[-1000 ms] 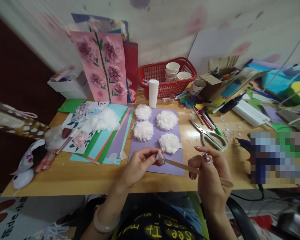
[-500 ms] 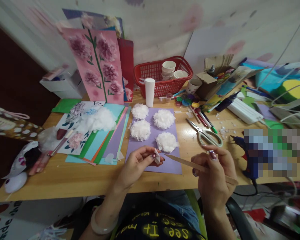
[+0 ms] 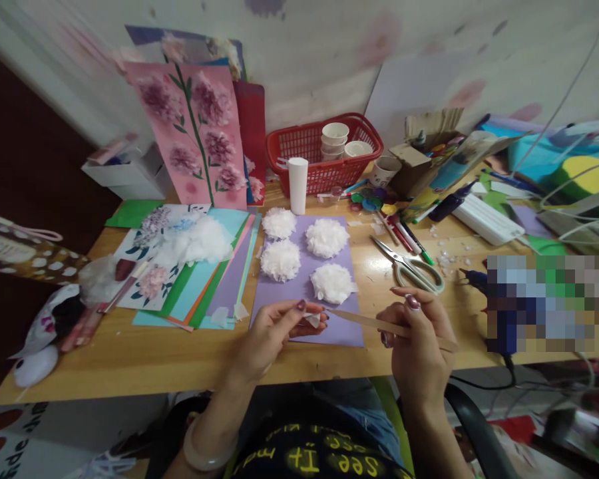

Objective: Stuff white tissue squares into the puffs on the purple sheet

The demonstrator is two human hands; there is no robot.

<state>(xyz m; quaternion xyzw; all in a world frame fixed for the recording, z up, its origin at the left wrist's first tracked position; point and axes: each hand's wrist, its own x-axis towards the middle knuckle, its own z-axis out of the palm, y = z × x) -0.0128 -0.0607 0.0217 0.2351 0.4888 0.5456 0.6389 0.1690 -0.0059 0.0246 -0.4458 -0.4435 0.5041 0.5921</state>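
Observation:
My left hand (image 3: 274,332) pinches a small piece of white tissue paper (image 3: 311,319) over the lower edge of a purple sheet (image 3: 302,332). In my right hand (image 3: 422,346) is a thin wooden craft stick (image 3: 364,320), its pointed tip close to the tissue paper; whether they touch I cannot tell. Several fluffy white paper flowers, among them one at the lower right (image 3: 332,284) and one at the left (image 3: 280,260), lie on the purple sheet just beyond my hands.
Scissors (image 3: 419,273) and a blue glue gun (image 3: 502,313), partly blurred out, lie to the right. Coloured paper sheets (image 3: 224,286) with white fluff (image 3: 194,238) are at the left. A white roll (image 3: 298,186) stands before a red basket (image 3: 324,173); a pink flower picture (image 3: 194,133) leans on the wall.
The craft stick and my right hand have shifted slightly left. My left fingers have turned a little, and the tissue piece now lies flatter between them.

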